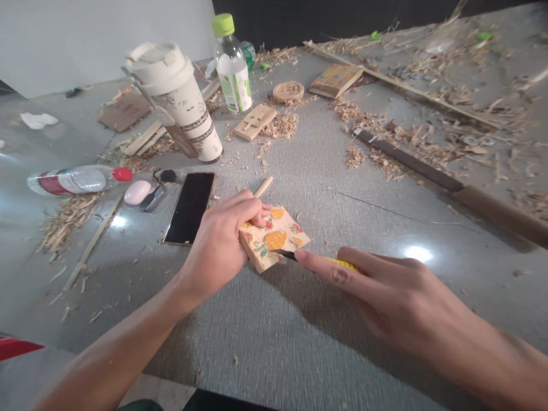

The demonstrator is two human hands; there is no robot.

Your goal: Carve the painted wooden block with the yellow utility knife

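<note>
Left fingers [258, 212] clamp patterned wood block [275, 238], right of phone [190, 208] | right fingers [327, 268] grip knife [288, 255], tip on block | catching grain could skid blade into left fingers

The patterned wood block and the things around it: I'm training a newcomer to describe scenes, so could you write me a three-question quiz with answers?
1. The left hand holds the patterned wood block. What does the right hand hold against it?
A) the phone
B) the dark-bladed tool
C) a wooden strip
2. True or false: the red-capped bottle lies on its side.
3. Fill in the missing word: the upright bottle beside the travel cup has a ____ cap.

Key: 1 B; 2 true; 3 green.
</note>
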